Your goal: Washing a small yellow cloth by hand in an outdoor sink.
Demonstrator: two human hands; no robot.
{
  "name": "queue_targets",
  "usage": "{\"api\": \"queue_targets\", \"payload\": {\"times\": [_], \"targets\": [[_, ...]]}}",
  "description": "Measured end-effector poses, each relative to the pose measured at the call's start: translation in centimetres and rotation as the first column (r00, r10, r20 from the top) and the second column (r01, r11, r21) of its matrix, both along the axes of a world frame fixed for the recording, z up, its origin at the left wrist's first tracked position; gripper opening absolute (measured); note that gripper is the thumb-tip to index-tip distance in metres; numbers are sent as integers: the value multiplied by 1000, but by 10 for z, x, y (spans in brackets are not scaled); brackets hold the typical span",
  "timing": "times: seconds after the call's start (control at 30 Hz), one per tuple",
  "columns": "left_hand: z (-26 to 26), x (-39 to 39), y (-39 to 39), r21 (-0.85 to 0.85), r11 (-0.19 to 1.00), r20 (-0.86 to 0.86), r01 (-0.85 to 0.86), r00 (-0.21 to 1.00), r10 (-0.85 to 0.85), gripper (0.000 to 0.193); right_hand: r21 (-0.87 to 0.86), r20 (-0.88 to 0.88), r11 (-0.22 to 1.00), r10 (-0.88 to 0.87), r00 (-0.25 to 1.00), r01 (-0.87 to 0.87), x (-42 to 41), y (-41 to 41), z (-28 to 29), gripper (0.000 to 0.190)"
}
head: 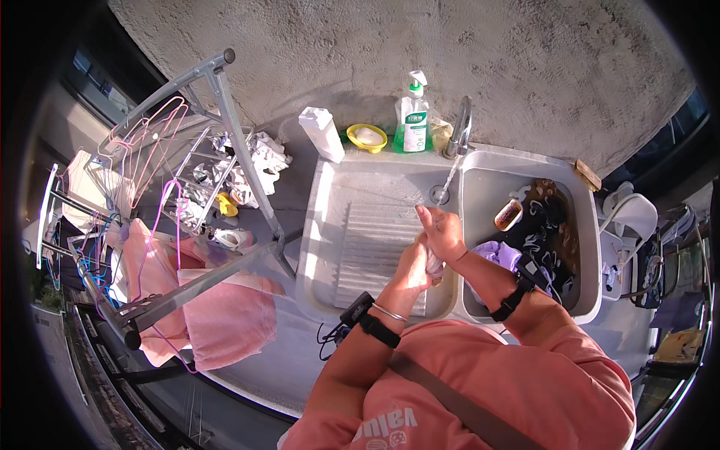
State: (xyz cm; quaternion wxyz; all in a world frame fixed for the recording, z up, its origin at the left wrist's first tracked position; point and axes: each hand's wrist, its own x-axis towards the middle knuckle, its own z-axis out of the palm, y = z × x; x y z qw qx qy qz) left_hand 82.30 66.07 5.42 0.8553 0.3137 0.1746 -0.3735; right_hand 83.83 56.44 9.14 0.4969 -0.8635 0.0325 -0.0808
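Over the ribbed washboard side of the double sink (308, 236), my left hand (412, 270) and my right hand (448, 233) are pressed together. Both grip a small pale wet cloth (434, 265); most of it is hidden by the fingers and palms. From the metal faucet (464, 126), a stream of water (450, 179) falls just beyond my hands, close to the drain (439, 194). In the right basin, dark clothes (543, 230) soak in brownish water. A lilac garment (498, 254) lies there under my right forearm, and a scrub brush (508, 215) rests on the laundry.
Along the back ledge stand a white bottle (323, 135), a yellow soap dish (367, 138) and a pump bottle (413, 124). A wooden block (588, 174) sits on the right rim. At left is a metal drying rack (242, 146) with hangers and a pink towel (230, 320).
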Motion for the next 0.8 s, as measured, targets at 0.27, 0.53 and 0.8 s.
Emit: {"api": "queue_targets", "payload": {"times": [0.27,0.53,0.8], "targets": [[-2,23,46,-1,997,240,-78,968,76,47,46,-91,858,513,854,-511,-10,-31,18,48],[-5,3,27,219,973,364,-79,931,-7,25,811,-183,564,-5,983,153,22,-47,6,30],[-54,20,23,-594,803,218,39,969,115,31,-459,221,846,403,888,-269,-32,38,5,45]]}}
